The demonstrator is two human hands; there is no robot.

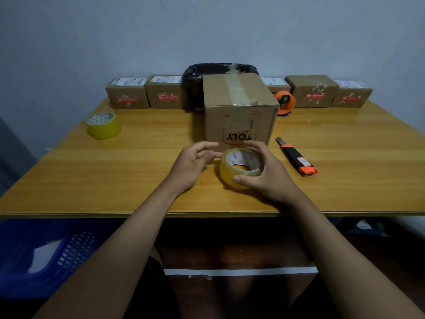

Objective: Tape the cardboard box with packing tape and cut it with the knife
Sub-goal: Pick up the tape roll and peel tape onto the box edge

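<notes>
Right hand (264, 173) is gripping the tape roll (239, 166) w/ thumb on the near side & fingers curling over the far rim, roll tilting on the table (115, 180) just in front of the box (240, 111). Left hand (195, 162) is hanging at the roll's 9 o'clock, fingers loosely curled, tips near the roll's edge; can't tell if touching. Box is sitting mid-table, old tape strip running over its top. Knife (296, 157) is lying at the roll's 3 o'clock, untouched. Second tape roll (103, 125) is sitting at 10 o'clock, well apart. Orange dispenser (285, 103) is peeking out at the box's 2 o'clock. Small parcels (127, 94) are lining the far edge.
</notes>
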